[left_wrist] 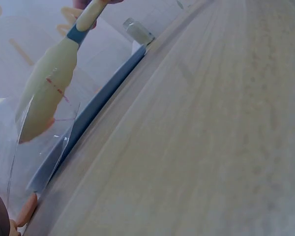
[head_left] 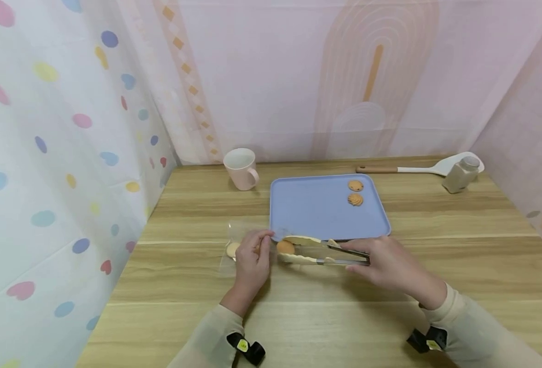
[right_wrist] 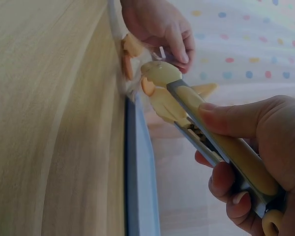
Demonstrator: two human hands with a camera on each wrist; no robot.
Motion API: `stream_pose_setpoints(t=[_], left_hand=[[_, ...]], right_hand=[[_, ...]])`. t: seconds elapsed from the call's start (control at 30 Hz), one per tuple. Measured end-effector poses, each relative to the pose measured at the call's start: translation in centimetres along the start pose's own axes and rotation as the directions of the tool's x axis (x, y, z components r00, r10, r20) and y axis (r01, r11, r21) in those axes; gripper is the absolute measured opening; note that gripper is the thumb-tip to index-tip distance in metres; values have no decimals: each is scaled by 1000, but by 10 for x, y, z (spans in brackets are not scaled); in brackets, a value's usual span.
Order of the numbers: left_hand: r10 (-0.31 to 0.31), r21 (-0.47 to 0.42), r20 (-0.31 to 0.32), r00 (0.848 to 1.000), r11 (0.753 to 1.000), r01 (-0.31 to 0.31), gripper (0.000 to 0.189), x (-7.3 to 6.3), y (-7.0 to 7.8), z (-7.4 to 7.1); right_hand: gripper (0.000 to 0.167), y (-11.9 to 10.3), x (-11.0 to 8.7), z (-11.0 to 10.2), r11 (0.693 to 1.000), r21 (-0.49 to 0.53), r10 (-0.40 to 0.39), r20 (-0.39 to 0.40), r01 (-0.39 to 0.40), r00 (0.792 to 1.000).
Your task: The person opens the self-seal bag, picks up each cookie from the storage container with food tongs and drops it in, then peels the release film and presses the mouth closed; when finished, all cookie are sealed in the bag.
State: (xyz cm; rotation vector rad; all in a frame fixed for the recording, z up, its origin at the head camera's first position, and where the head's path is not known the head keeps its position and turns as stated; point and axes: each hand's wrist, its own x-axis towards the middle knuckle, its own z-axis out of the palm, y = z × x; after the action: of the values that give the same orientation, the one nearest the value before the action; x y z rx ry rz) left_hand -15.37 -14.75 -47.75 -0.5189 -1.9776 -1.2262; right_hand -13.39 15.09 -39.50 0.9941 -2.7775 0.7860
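Note:
In the head view my left hand (head_left: 251,258) pinches the edge of a clear plastic bag (left_wrist: 64,142) near the tray's front left corner. Several round cookies are in or beside the bag, among them a pale cookie (head_left: 232,249) left of the hand. My right hand (head_left: 388,263) grips metal tongs (right_wrist: 246,162) with cream-coloured scalloped heads. Those heads reach to the bag's mouth, one on each side of an orange-brown cookie (right_wrist: 147,86). Whether they squeeze it is hard to tell. Behind lies a blue tray (head_left: 314,207) bearing a speckled cookie (head_left: 356,185) and a swirled cookie (head_left: 355,199).
A pink mug (head_left: 241,171) stands left of the tray at the back. Along the back right lies a white spatula (head_left: 415,169) with a wooden handle, beside a small glass jar (head_left: 461,176). Curtains (head_left: 262,76) close off the wooden table (head_left: 308,327) behind and at both sides.

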Motion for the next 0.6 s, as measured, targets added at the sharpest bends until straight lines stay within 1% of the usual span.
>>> stream_pose_setpoints(t=[0.17,0.23,0.37,0.47,0.6], left_hand=[[-6,7,-6,1000,1000,6,17,1,-1,-2],[-6,7,-5,1000,1000,6,16,2,-1,-2],[11,-8,1,1000,1000,-11,17,1,-1,-1],[34,-26,9,999,999,-34,18,0,0,2],[59,-45,17,998,997,-58,19,0,3,4]], right_hand=[[44,-1,-7,-4,997,-45,-71,-50,68,996],[43,-2,-7,-5,993,-62,-100,-43,97,994],[41,-4,1,0,990,-66,-122,-2,121,993],[40,-5,10,8,995,-24,-96,18,96,995],[40,-8,20,23,998,21,-60,4,60,998]])
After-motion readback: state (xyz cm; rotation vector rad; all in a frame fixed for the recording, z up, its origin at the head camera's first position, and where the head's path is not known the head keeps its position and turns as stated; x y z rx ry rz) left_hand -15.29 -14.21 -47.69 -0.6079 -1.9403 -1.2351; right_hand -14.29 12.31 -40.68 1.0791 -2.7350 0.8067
